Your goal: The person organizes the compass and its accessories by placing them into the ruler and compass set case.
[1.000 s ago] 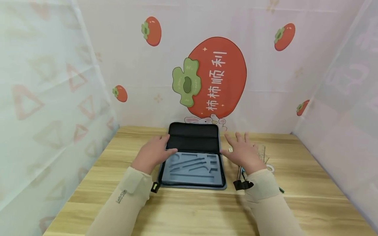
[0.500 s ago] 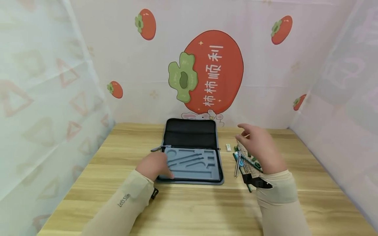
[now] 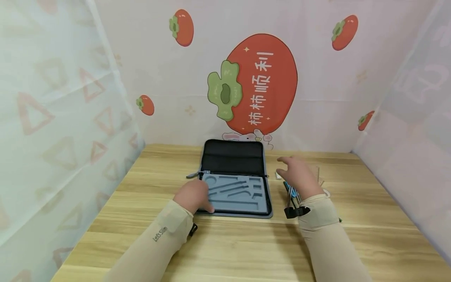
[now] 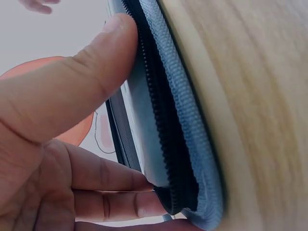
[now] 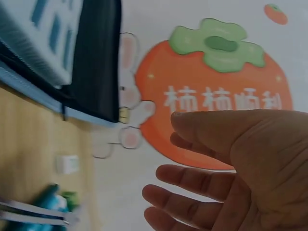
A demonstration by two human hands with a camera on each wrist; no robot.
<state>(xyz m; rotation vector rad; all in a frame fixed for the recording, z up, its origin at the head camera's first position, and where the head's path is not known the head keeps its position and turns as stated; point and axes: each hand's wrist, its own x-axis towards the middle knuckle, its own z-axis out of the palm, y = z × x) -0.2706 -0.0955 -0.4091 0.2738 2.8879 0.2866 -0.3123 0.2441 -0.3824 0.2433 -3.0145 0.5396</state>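
Note:
An unzipped blue-grey zip case (image 3: 233, 164) lies flat with its black lid laid back. Its lower half carries a blue-grey insert (image 3: 234, 206) with cut-out tool shapes. At its left front corner my left hand (image 3: 192, 196) holds the edge; in the left wrist view the thumb (image 4: 113, 45) lies along the black zipper (image 4: 156, 103) and the fingers touch the corner. My right hand (image 3: 300, 177) hovers over a pile of stationery (image 3: 291, 196), fingers loosely bent and holding nothing. Its palm and sleeve cover much of that pile.
A small white eraser (image 5: 67, 164) lies between case and pile. Metal legs of a compass-like tool (image 5: 33, 211) show blurred in the right wrist view. A zipper pull (image 3: 193, 175) sticks out left of the case. Printed cloth walls (image 3: 176, 129) enclose the wooden table (image 3: 232, 250).
My left hand came down from above the case to its left front edge and stayed there. The right hand went right over the stationery, then slightly back left. The zipper pull came into view.

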